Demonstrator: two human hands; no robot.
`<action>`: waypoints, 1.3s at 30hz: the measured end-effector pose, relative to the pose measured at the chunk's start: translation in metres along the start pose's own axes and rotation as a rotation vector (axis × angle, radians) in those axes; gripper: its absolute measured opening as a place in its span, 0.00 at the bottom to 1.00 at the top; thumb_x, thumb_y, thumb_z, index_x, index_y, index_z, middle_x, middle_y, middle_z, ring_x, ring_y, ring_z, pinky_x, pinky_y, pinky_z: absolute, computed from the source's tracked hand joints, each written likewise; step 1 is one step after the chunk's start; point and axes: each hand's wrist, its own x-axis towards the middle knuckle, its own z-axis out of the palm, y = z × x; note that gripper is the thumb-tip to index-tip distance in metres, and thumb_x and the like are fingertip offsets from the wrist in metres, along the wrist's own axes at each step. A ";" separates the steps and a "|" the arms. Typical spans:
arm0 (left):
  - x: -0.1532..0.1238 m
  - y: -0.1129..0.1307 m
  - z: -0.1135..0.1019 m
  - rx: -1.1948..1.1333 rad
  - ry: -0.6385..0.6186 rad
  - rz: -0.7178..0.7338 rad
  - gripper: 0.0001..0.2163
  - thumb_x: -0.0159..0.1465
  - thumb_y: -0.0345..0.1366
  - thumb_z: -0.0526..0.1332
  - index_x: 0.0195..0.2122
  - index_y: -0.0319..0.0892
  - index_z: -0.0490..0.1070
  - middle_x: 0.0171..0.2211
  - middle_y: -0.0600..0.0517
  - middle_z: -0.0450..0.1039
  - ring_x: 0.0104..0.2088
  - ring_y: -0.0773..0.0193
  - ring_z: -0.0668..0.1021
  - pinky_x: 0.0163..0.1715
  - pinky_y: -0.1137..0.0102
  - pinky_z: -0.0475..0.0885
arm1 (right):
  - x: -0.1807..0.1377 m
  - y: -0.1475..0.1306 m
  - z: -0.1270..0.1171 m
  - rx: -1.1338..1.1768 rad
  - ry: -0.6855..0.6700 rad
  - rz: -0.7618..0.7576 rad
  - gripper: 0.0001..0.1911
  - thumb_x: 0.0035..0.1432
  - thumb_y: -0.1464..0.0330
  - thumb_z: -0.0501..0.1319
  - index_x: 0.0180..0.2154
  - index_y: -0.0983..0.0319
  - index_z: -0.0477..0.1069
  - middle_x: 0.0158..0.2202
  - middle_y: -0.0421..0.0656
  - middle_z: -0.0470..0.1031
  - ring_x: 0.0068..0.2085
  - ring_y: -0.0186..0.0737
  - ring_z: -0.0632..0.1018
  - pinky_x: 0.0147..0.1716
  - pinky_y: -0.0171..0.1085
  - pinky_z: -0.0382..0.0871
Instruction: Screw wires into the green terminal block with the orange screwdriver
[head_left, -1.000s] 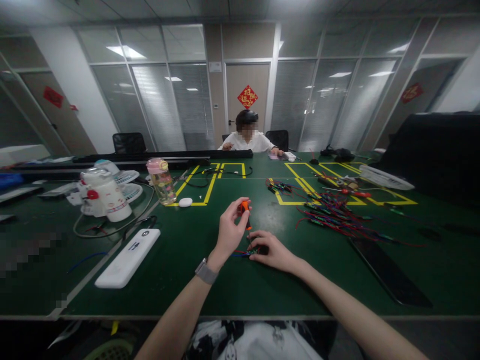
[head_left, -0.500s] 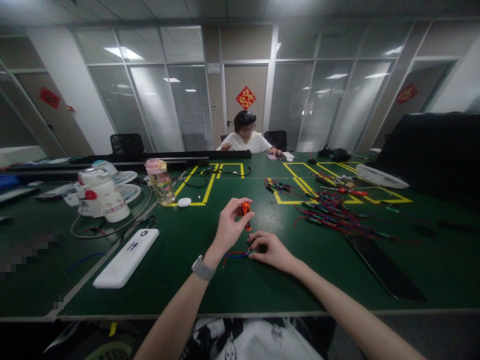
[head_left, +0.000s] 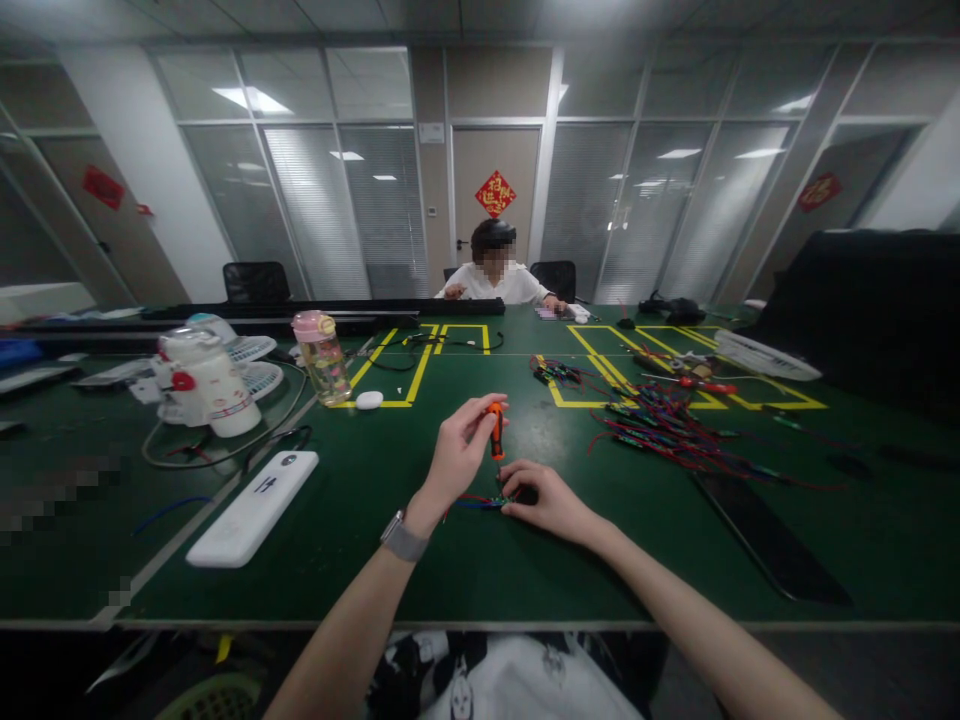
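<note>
My left hand (head_left: 459,445), with a watch on its wrist, grips the orange and black handle of a screwdriver (head_left: 496,432) from above. The screwdriver stands nearly upright, its shaft pointing down at a small green circuit board (head_left: 495,503) with red and blue wires. Whether the tip sits in a screw is too small to see. My right hand (head_left: 546,500) rests on the table, thumb and fingers closed on the board's right end. Its fingertips lie close beside the screwdriver shaft.
To the right lies a heap of wired boards (head_left: 660,425) beside a dark flat phone-like slab (head_left: 765,535). A white power bank (head_left: 255,508), a pink-lidded bottle (head_left: 322,360) and a white jug (head_left: 214,385) stand or lie left. Another person (head_left: 495,275) sits across the green table (head_left: 360,590).
The fingers of my left hand have shifted around the screwdriver handle, showing more of it. My right hand still holds the board in nearly the same place.
</note>
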 end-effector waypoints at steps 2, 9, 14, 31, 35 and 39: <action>0.000 -0.001 0.000 0.005 -0.006 -0.001 0.12 0.68 0.35 0.55 0.51 0.42 0.71 0.46 0.46 0.74 0.40 0.63 0.80 0.42 0.69 0.76 | 0.000 0.001 0.001 0.013 0.014 0.008 0.05 0.47 0.75 0.69 0.28 0.62 0.76 0.42 0.48 0.76 0.45 0.45 0.77 0.47 0.43 0.71; -0.003 0.001 0.000 0.227 0.124 0.098 0.09 0.63 0.35 0.63 0.44 0.43 0.75 0.35 0.52 0.68 0.35 0.66 0.75 0.35 0.74 0.74 | 0.000 0.001 0.003 0.028 0.040 0.015 0.04 0.47 0.74 0.70 0.26 0.63 0.76 0.40 0.47 0.77 0.44 0.45 0.78 0.45 0.42 0.71; -0.007 0.002 0.003 0.242 0.076 0.122 0.12 0.68 0.36 0.56 0.49 0.45 0.74 0.42 0.48 0.73 0.42 0.63 0.76 0.42 0.70 0.73 | -0.001 0.002 0.002 0.019 0.044 0.008 0.04 0.47 0.74 0.70 0.26 0.62 0.76 0.40 0.46 0.76 0.43 0.43 0.77 0.46 0.42 0.71; -0.009 -0.001 0.004 0.187 0.098 0.074 0.15 0.70 0.36 0.52 0.55 0.45 0.70 0.44 0.47 0.74 0.42 0.62 0.77 0.44 0.69 0.72 | -0.002 0.001 0.003 -0.077 0.030 -0.031 0.05 0.49 0.73 0.69 0.31 0.61 0.77 0.42 0.46 0.77 0.43 0.43 0.77 0.46 0.42 0.71; -0.010 -0.003 0.006 0.092 0.097 0.038 0.15 0.69 0.37 0.53 0.55 0.44 0.69 0.47 0.46 0.74 0.42 0.62 0.79 0.42 0.69 0.74 | -0.002 0.001 0.003 -0.087 0.023 -0.034 0.04 0.49 0.72 0.69 0.31 0.60 0.77 0.42 0.46 0.77 0.44 0.44 0.77 0.47 0.43 0.70; -0.009 -0.002 0.006 0.162 0.132 0.084 0.12 0.67 0.36 0.57 0.50 0.45 0.73 0.40 0.49 0.73 0.39 0.63 0.77 0.39 0.71 0.74 | -0.002 -0.001 0.002 -0.093 0.011 -0.034 0.04 0.50 0.72 0.69 0.32 0.60 0.77 0.42 0.46 0.76 0.44 0.44 0.77 0.47 0.44 0.70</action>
